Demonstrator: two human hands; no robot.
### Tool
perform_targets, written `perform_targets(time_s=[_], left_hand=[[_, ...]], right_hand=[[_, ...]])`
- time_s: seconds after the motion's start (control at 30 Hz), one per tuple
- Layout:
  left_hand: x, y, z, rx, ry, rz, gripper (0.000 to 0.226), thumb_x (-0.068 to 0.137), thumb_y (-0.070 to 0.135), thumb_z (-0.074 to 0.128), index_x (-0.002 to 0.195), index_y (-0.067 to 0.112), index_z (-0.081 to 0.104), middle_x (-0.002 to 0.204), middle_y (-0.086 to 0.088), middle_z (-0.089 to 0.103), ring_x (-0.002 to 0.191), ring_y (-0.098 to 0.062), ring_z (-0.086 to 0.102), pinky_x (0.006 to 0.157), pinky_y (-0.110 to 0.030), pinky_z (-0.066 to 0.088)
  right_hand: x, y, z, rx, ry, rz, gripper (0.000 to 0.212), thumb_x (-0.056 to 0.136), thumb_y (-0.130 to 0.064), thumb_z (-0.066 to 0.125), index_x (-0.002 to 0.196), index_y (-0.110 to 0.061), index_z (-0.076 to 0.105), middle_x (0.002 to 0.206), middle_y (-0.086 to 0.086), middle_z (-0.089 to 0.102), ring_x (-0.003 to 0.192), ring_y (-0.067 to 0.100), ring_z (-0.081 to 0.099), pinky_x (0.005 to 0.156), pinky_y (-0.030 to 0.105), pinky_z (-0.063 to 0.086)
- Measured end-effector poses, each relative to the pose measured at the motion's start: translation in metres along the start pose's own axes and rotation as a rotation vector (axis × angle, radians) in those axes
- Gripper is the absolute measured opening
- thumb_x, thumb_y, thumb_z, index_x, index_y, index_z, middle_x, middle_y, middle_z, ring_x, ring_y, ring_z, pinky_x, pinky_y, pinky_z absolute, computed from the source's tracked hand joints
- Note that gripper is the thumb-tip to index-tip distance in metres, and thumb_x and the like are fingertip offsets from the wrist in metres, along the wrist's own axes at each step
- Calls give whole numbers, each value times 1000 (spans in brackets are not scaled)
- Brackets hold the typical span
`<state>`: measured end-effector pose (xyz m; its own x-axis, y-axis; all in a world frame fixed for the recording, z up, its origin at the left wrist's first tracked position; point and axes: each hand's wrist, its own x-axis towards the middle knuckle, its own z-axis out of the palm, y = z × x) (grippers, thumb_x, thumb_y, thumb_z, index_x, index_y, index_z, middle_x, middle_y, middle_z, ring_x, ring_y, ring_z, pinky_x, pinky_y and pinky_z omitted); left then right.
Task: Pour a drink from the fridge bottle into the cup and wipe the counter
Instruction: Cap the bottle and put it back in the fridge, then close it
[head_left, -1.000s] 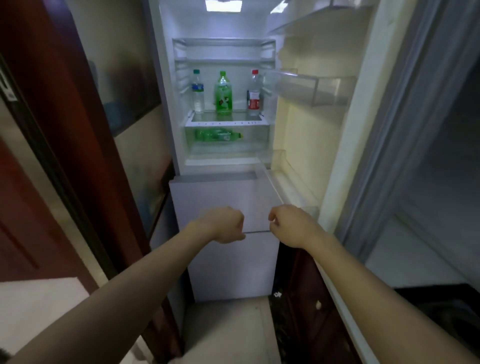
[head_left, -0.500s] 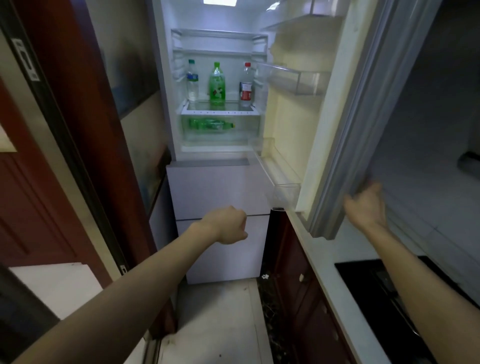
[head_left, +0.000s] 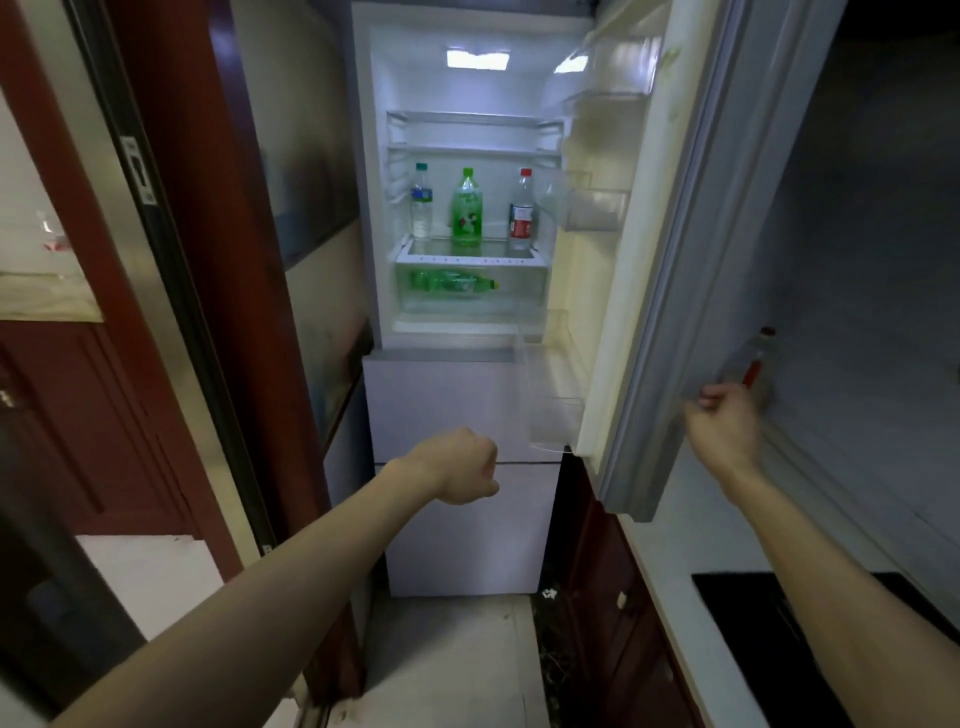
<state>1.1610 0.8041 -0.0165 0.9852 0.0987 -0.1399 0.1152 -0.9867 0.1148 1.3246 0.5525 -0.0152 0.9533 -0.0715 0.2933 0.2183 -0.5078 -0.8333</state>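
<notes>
The fridge stands open ahead. On its lit shelf stand a clear blue-capped bottle (head_left: 421, 202), a green bottle (head_left: 467, 208) and a red-capped bottle (head_left: 522, 210). Another green bottle (head_left: 452, 283) lies in the drawer below. My left hand (head_left: 462, 465) hovers in a fist in front of the lower white fridge door, holding nothing. My right hand (head_left: 724, 426) is at the outer edge of the open fridge door (head_left: 675, 260), fingers curled; whether it grips the edge is unclear. No cup is in view.
A white counter (head_left: 691, 525) runs along the right over dark red cabinets, with a black cooktop (head_left: 769, 613). A clear red-capped bottle (head_left: 756, 364) stands behind the door. A dark red door frame (head_left: 171, 260) lines the left. Pale floor lies below.
My right hand left the middle of the fridge and went right to the outer edge of the open door. The left fist stayed put. The view shifted, showing more counter.
</notes>
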Motion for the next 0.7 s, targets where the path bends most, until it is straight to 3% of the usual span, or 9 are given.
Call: perform_targets(time_s=[0.17, 0.3, 0.4, 0.57, 0.7], left_hand=[[7, -2, 4, -97, 8, -47, 40, 97, 37, 57, 129, 13, 54, 124, -10, 61, 108, -27, 59, 88, -35, 50], [16, -3, -5, -242, 108, -93, 49, 96, 32, 61, 138, 12, 44, 126, -9, 61, 103, -21, 58, 86, -31, 48], [26, 1, -12, -370, 174, -121, 55, 96, 29, 62, 143, 12, 39, 132, -8, 57, 96, -16, 54, 82, -27, 43], [44, 5, -14, -528, 281, -190, 63, 95, 24, 64, 148, 10, 34, 140, -9, 52, 117, -27, 59, 97, -38, 50], [57, -11, -15, -600, 357, -310, 62, 94, 22, 65, 145, 4, 35, 133, -13, 56, 115, -29, 60, 94, -37, 52]], right_hand=[[2, -17, 21, -44, -77, -161, 11, 87, -4, 56, 94, -9, 63, 91, 11, 65, 91, 29, 62, 73, 26, 40], [7, -30, 44, -58, -242, -352, 16, 85, -4, 58, 78, -18, 63, 82, 6, 69, 81, 24, 64, 67, 24, 39], [11, -39, 58, -126, -407, -479, 17, 86, -8, 59, 84, -21, 70, 86, 0, 71, 84, 17, 64, 69, 24, 42], [9, -54, 79, -234, -616, -623, 23, 90, -14, 55, 108, -15, 69, 106, 4, 70, 99, 24, 64, 86, 33, 50], [12, -68, 98, -239, -697, -721, 28, 92, -12, 51, 117, -11, 63, 112, 4, 63, 100, 21, 60, 87, 28, 45]])
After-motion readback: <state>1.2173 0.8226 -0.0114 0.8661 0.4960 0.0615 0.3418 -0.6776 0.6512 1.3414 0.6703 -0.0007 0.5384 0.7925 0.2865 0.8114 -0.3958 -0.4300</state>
